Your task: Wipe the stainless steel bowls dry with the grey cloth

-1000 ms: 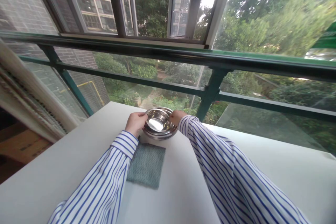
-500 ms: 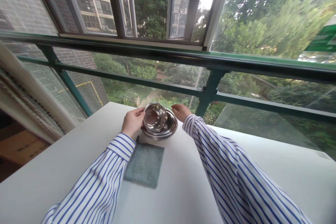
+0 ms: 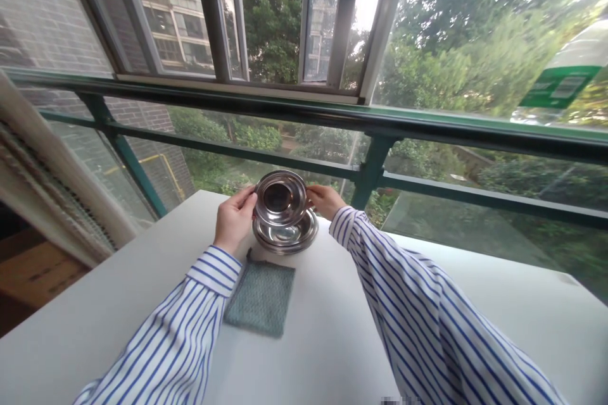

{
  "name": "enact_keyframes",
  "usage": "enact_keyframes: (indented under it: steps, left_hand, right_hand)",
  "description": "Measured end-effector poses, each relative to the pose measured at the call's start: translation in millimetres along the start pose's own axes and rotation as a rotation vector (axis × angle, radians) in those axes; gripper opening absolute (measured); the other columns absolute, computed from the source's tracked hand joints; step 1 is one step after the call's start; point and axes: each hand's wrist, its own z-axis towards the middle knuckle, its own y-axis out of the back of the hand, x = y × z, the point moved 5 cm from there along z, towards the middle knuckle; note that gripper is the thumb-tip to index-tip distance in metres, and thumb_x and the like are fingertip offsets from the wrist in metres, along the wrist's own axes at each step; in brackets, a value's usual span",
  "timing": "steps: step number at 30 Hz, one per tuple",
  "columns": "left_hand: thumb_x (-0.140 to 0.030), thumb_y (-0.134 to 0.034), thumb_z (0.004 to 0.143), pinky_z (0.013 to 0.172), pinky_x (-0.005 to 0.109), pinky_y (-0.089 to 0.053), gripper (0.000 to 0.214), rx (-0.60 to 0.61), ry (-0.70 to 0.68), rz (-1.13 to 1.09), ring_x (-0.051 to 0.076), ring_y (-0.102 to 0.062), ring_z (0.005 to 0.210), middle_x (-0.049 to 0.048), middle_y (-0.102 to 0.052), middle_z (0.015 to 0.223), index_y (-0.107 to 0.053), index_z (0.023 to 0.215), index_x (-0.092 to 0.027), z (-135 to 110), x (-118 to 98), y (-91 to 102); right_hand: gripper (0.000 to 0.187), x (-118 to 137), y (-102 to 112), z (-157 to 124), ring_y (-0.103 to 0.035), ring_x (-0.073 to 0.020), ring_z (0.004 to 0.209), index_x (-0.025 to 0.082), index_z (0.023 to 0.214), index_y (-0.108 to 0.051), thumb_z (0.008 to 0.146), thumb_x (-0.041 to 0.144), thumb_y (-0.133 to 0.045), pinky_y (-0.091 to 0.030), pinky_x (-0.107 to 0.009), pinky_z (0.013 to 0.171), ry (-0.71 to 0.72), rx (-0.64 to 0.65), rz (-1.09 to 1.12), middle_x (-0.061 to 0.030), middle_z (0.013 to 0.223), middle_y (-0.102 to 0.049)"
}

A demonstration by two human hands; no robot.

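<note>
A shiny metal bowl [image 3: 281, 199] is raised and tilted, its open side facing me. My left hand [image 3: 234, 220] pinches its left rim between thumb and fingers. At the opposite rim, my right hand [image 3: 325, 201] grips with curled fingers, partly hidden by the bowl's edge. Just below the raised bowl, wider metal bowls [image 3: 285, 237] sit nested on the white table [image 3: 332, 329]. A grey-green knitted cloth [image 3: 261, 297] lies flat in front of them, close to my left sleeve.
Beyond the table runs a dark green railing [image 3: 247, 101] with glass panes and windows. A bottle with a green label [image 3: 560, 85] stands at the right by the railing. A beige curtain [image 3: 52, 171] hangs at the left.
The bowl has risen off the nested bowls and turned to face me more. My right hand, beside the bowls before, has taken hold of its right rim.
</note>
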Motion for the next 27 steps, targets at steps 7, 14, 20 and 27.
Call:
enact_keyframes:
  steps: [7, 14, 20, 27]
  left_hand:
    - [-0.036, -0.059, 0.069, 0.057, 0.026, -0.051, 0.043, 0.029, 0.095, -0.175, 0.017, -0.062, 0.076, 0.0078, -0.068, 0.092, -0.062, 0.105, -0.014, -15.8, -11.0, -7.6]
    - [-0.027, -0.059, 0.072, 0.054, 0.023, -0.049, 0.052, 0.132, 0.185, -0.257, 0.011, -0.058, 0.057, 0.0018, -0.067, 0.075, -0.051, 0.122, -0.020, -35.4, -12.4, -25.6]
    - [-0.021, -0.054, 0.075, 0.053, 0.021, -0.049, 0.050, 0.198, 0.221, -0.322, 0.011, -0.060, 0.062, 0.0024, -0.068, 0.083, -0.048, 0.125, -0.024, -49.8, -18.3, -39.9]
    - [-0.023, -0.058, 0.072, 0.051, 0.023, -0.049, 0.050, 0.269, 0.253, -0.375, 0.015, -0.062, 0.066, 0.0036, -0.068, 0.089, -0.051, 0.122, -0.023, -71.4, -22.8, -51.0]
  right_hand:
    - [0.025, 11.0, 26.0, -17.0, -0.061, -0.0105, 0.061, 0.015, 0.103, -0.061, 0.085, 0.026, -0.046, -0.049, -0.016, 0.049, 0.015, -0.108, 0.066, -0.0024, 0.078, -0.067]
    - [0.020, 8.5, 45.7, -39.0, -0.060, -0.0109, 0.060, 0.019, 0.093, -0.064, 0.078, 0.025, -0.053, -0.048, -0.019, 0.054, 0.050, -0.216, 0.011, -0.0001, 0.075, -0.067]
    - [0.017, 12.7, 66.3, -63.8, -0.060, -0.0113, 0.062, 0.018, 0.089, -0.064, 0.075, 0.024, -0.056, -0.047, -0.020, 0.060, 0.103, -0.271, 0.006, -0.0002, 0.072, -0.066]
    - [0.017, 0.9, 75.3, -89.8, -0.052, -0.0077, 0.045, 0.017, 0.086, -0.064, 0.077, 0.026, -0.054, -0.042, -0.017, 0.044, 0.102, -0.265, 0.109, 0.0017, 0.059, -0.060]
